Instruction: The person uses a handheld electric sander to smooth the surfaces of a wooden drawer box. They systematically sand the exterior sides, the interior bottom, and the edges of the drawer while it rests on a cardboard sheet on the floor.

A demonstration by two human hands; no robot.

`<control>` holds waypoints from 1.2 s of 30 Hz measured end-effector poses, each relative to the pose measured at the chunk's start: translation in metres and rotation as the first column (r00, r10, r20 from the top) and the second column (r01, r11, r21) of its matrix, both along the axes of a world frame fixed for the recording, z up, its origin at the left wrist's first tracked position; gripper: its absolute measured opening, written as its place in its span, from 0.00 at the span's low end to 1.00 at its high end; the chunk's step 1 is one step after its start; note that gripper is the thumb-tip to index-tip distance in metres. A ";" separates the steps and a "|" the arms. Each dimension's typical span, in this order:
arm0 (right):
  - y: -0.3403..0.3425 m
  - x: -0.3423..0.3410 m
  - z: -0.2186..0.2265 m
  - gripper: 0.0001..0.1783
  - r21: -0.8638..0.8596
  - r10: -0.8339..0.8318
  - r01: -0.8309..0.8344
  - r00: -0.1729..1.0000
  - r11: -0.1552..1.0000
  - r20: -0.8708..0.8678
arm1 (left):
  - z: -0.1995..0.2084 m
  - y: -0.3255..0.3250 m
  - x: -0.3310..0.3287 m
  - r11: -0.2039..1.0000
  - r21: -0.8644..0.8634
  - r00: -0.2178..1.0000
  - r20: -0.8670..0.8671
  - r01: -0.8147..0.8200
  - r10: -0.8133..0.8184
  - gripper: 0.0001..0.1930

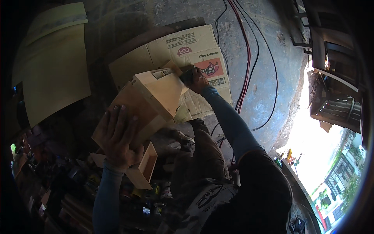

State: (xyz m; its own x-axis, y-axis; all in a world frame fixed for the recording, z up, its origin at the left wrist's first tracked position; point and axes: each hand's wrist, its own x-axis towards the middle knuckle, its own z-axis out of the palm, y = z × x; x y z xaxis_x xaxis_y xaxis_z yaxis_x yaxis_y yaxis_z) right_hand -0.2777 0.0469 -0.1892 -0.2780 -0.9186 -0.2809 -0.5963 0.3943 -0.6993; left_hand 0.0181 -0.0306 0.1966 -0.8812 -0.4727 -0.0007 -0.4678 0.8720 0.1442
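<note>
A pale wooden box [161, 91] stands tilted over a flattened cardboard sheet [156, 48], with an opening along its far edge. My left hand [120, 138] lies against the box's near left side, its fingers stretched out and spread over the wood. At the far right corner, my right hand [200, 81] is closed around a small dark block [187, 76], which is at or very close to the box's edge. Shadow hides the block's exact kind. A small tan flap [174, 67] shows beside it.
A second, smaller wooden box [148, 165] lies below my left hand, near several cans [157, 208]. Red and black cables [248, 54] run along the concrete floor at right. Large pale sheets [56, 70] lie at far left. Wooden furniture [337, 101] stands at far right.
</note>
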 end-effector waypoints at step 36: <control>-0.028 0.013 0.007 0.48 0.083 -0.006 0.011 0.998 0.997 -0.062 | 0.005 -0.008 -0.002 0.999 0.034 1.000 -0.021 -0.012 0.013 0.34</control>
State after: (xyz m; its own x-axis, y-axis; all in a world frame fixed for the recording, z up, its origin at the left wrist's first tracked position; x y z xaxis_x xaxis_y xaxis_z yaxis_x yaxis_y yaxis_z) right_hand -0.2648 0.0193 -0.1818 -0.3051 -0.8903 -0.3382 -0.6336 0.4548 -0.6258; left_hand 0.0164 -0.0384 0.2015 -0.8752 -0.4837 0.0021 -0.4751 0.8605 0.1836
